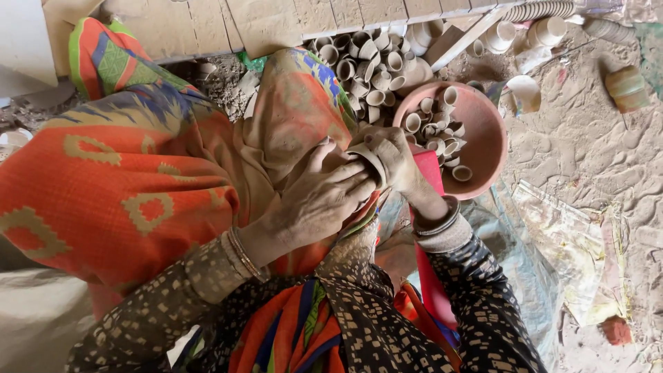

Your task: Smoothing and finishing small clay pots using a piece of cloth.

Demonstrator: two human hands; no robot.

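Observation:
My left hand [321, 200] and my right hand [395, 157] are closed together around a small grey clay cup [369, 160] over my lap. The left hand wraps the cup's body from the left. Fingers of the right hand grip its rim from the right. Both hands are dusted with clay. Just beyond them sits a reddish clay bowl [487, 141] holding several small clay cups [438, 131]. An orange patterned cloth [131, 179] covers my knees to the left.
A heap of small clay cups [366, 65] lies at the top centre beside brick-like slabs [276, 21]. Stacked cups [539, 31] stand at the top right. Crumpled plastic sheeting [573, 249] lies on the dusty ground to the right.

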